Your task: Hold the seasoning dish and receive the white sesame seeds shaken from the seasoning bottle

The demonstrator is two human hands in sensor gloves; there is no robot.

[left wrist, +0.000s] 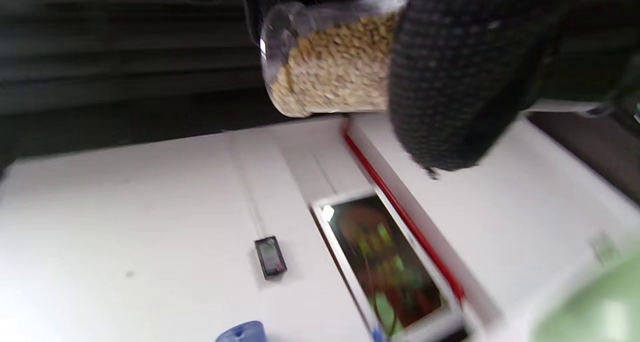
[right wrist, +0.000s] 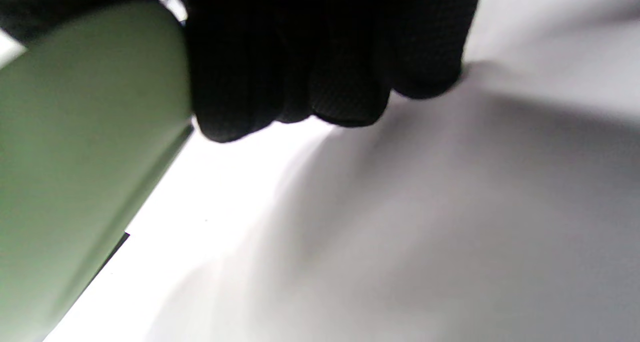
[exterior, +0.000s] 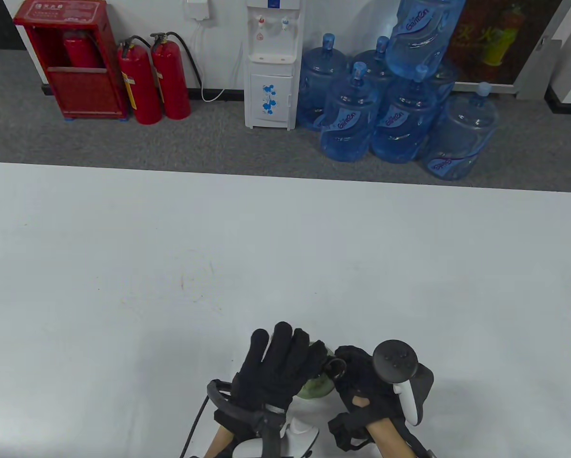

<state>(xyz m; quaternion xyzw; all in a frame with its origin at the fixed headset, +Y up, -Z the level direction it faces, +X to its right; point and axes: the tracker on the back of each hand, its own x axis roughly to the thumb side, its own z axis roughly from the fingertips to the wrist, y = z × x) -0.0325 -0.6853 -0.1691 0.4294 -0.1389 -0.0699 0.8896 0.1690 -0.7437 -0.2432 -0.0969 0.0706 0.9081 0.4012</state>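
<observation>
My left hand (exterior: pixel 276 367) grips a clear seasoning bottle (left wrist: pixel 330 67) full of pale sesame seeds and holds it on its side; a gloved finger (left wrist: pixel 450 82) wraps over it. In the table view the bottle is hidden under that hand. A pale green seasoning dish (exterior: pixel 316 389) sits between my hands, just beside the bottle hand. My right hand (exterior: pixel 357 381) holds the dish at its right side. In the right wrist view its fingers (right wrist: pixel 325 57) curl against the dish (right wrist: pixel 75 157), above the white table. The dish's rim also shows in the left wrist view (left wrist: pixel 600 307).
The white table (exterior: pixel 171 262) stretches ahead of my hands, which are near its front edge. Beyond its far edge, on the floor, stand blue water jugs (exterior: pixel 400 119), a water dispenser (exterior: pixel 271 67) and red fire extinguishers (exterior: pixel 140 83).
</observation>
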